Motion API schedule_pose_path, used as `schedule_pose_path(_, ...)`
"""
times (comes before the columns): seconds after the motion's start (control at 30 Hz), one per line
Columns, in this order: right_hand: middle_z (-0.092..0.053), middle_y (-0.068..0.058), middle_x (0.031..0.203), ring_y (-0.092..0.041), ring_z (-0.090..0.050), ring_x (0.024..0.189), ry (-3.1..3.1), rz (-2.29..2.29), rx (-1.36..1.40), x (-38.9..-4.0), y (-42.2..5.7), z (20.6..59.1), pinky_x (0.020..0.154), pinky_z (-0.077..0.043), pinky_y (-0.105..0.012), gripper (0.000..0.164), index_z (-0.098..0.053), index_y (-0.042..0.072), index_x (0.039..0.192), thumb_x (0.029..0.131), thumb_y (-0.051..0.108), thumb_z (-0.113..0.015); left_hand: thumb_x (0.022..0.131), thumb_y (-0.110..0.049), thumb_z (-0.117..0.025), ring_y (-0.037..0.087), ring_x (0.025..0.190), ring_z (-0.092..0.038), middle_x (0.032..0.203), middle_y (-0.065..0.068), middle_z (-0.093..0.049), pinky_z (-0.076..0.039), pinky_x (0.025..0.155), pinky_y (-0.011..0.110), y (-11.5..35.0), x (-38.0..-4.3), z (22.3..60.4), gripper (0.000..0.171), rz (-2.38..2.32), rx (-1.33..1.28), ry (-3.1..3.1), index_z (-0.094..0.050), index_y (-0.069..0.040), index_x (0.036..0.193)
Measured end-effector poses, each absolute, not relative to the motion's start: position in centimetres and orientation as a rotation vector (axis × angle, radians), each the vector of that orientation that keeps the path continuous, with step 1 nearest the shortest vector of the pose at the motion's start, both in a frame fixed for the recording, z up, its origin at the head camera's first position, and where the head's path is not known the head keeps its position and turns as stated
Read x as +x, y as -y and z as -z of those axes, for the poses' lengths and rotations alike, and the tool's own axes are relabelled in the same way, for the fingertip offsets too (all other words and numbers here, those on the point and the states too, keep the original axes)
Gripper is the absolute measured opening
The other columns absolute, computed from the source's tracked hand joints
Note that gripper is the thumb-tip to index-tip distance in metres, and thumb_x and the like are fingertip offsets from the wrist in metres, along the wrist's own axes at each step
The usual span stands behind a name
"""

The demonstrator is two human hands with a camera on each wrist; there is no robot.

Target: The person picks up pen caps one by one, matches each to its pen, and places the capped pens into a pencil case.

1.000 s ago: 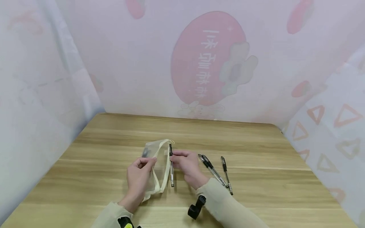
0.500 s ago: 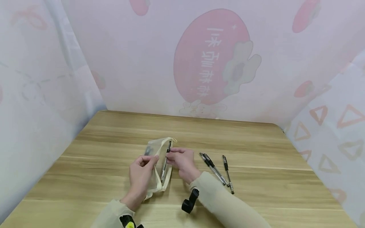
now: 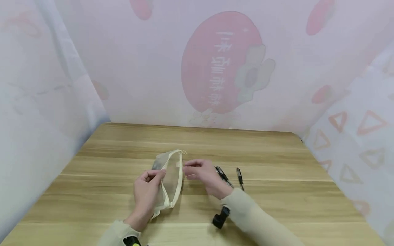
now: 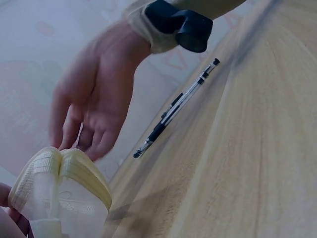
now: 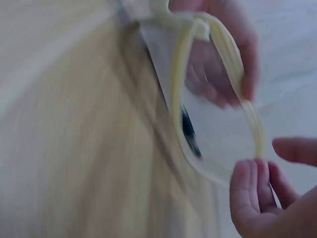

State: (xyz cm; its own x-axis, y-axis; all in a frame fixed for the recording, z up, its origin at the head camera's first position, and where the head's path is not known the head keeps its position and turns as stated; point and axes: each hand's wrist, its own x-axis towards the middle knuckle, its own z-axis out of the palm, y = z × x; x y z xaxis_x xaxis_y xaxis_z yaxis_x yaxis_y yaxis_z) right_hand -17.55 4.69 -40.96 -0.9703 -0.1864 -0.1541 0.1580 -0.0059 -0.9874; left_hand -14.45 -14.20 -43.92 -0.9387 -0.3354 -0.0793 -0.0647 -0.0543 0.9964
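Observation:
A pale cream, see-through mesh zip pouch stands over the table with its mouth spread. My left hand pinches one edge of that mouth between thumb and fingers. At the opposite edge is my right hand, with no pen in it and its thumb apart from the fingers in the right wrist view. Whether its fingertips touch the rim, I cannot tell. A dark-gripped pen shows within the pouch's opening in the right wrist view. Right of the right hand lie black-gripped clear pens, partly hidden by the right forearm.
A further pen lies slightly apart to the right, its lower part behind the sleeve. The wood-grain table meets a printed cloth backdrop behind and at both sides. A black wrist camera hangs below the right cuff.
My right hand brought a pen into the pouch's mouth, let it go, and has drawn back to the right. The left hand keeps pinching the pouch edge.

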Motion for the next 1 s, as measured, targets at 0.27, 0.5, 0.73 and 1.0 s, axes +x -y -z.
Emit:
schedule_pose_path(0.27,-0.069,-0.010,0.094,-0.024,-0.064,0.084,-2.623,1.446,-0.517,-18.2,-14.3,40.0,0.071,-0.056,-0.035,0.022,-0.070,-0.003,0.106,0.087,0.007,-0.075,0.085,-0.022,-0.079,0.012,0.073,-0.056,0.079,0.003,-0.064,-0.049,0.062,0.019,14.4,-14.8,44.1,0.026,2.096,0.413,2.034,-0.068,0.001,0.093)
schedule_pose_path(0.5,-0.069,-0.016,0.100,-0.024,-0.065,0.088,-2.631,1.272,-0.570,-17.7,-17.0,39.9,0.074,-0.056,-0.028,0.033,-0.066,-0.008,0.112,0.084,0.005,-0.077,0.084,-0.020,-0.080,0.011,0.072,-0.056,0.078,0.002,-0.065,-0.048,0.061,0.019,14.4,-14.9,44.4,0.025,2.102,0.400,2.049,-0.069,0.001,0.091)
schedule_pose_path(0.73,-0.068,-0.016,0.106,-0.028,-0.064,0.097,-2.594,1.210,-0.493,-17.3,-16.3,40.0,0.082,-0.055,-0.032,0.040,-0.062,-0.008,0.119,0.084,0.005,-0.077,0.085,-0.021,-0.080,0.013,0.074,-0.057,0.080,0.003,-0.066,-0.048,0.063,0.019,14.2,-14.5,44.2,0.026,2.116,0.386,2.038,-0.069,0.002,0.091)
schedule_pose_path(1.0,-0.066,-0.014,0.099,-0.022,-0.063,0.088,-2.647,1.221,-0.397,-17.6,-16.8,40.7,0.078,-0.055,-0.032,0.038,-0.063,-0.009,0.116,0.082,0.001,-0.078,0.085,-0.019,-0.079,0.012,0.073,-0.056,0.078,0.003,-0.065,-0.048,0.062,0.019,14.3,-14.4,44.0,0.024,2.110,0.385,2.041,-0.068,0.002,0.091)
